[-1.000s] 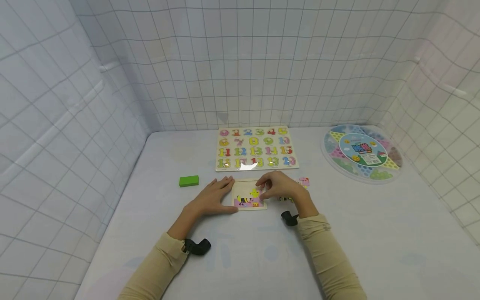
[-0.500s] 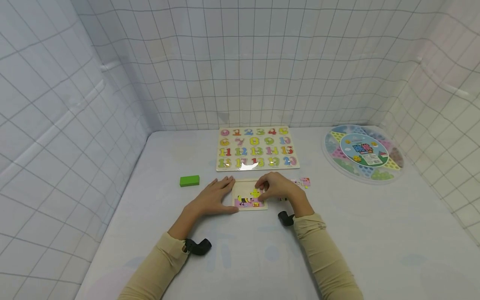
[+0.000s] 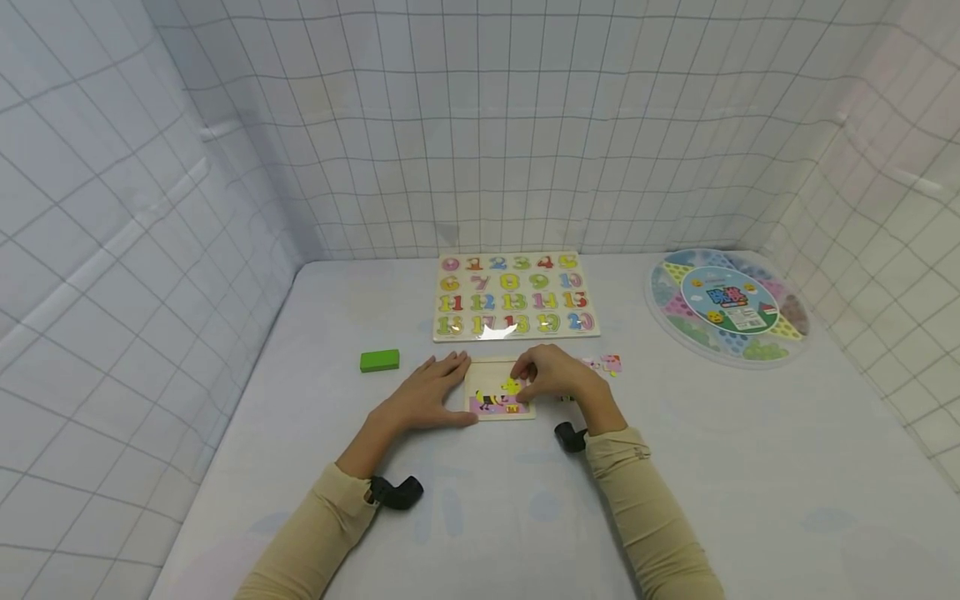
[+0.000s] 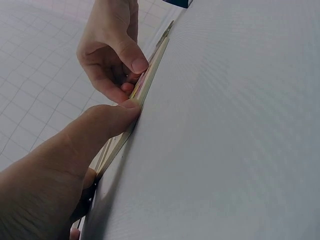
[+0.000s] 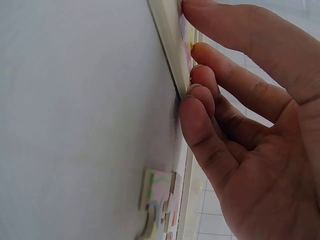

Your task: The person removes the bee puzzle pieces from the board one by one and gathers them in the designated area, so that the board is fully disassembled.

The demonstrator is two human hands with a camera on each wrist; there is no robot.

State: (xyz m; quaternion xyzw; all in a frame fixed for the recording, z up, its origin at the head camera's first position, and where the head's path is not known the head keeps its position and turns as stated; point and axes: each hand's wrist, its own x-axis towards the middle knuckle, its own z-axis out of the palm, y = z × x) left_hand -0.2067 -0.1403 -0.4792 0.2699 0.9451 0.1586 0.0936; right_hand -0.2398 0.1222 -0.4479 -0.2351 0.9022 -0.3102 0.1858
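Wooden tray (image 3: pixel 487 372) is laid flat on the white-covered table (image 3: pixel 480 533), between both hands. Left hand (image 3: pixel 427 398) is spread wide at the tray's left side: fingertips placed by the far left corner, thumb laid against the near edge. Right hand (image 3: pixel 555 372) is curled over the tray's right side; a yellow puzzle piece (image 3: pixel 512 387) is pinched between thumb and index, other fingers bunched at the tray's edge. Whether that piece is seated flat can't be told, view partly blocked by the fingers.

Purple bottom pieces (image 3: pixel 487 406) are lined up along the tray's near side, bee picture visible. Bare wood is exposed on the tray's far part. Loose pieces (image 3: pixel 611 364) are scattered just right of the tray, partly covered by the right hand and wrist.

Green block (image 3: pixel 379 361) is set apart, beyond the left hand. Number board (image 3: pixel 517 297) is placed behind the tray; round game board (image 3: pixel 727 304) is placed far right. Black wrist cameras (image 3: pixel 397 493) are worn at both tan sleeves (image 3: pixel 315 525). Table is enclosed by grid-patterned cloth (image 3: pixel 510 125).
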